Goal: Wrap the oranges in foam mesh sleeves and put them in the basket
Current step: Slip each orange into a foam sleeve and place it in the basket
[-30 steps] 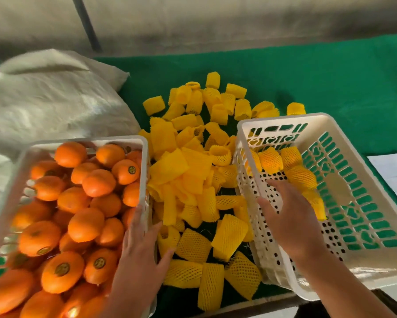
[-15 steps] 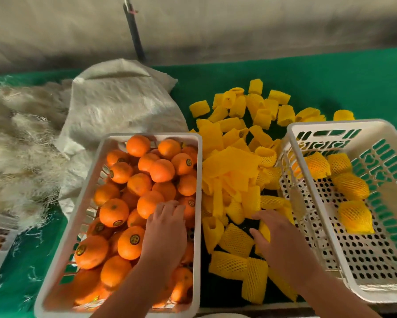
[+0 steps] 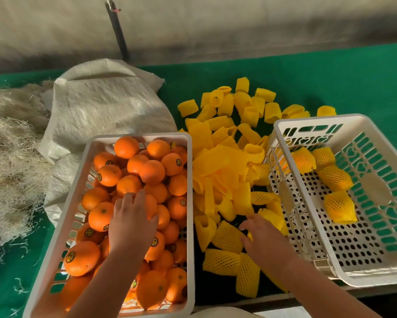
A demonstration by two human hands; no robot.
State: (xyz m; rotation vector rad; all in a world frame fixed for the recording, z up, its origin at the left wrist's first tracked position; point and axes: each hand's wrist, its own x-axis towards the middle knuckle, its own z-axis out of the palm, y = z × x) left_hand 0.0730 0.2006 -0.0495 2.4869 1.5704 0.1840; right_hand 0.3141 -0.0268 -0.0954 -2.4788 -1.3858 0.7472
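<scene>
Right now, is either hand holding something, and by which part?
The left hand grips an orange from above. The right hand touches the foam sleeves; a grip cannot be told.

Left hand (image 3: 131, 222) now grasps an orange (image 3: 150, 206).

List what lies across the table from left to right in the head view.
Straw-like fibre heap → white woven sack → basket of bare oranges, left hand in it → pile of yellow foam sleeves, right hand on it → basket with wrapped oranges.
</scene>
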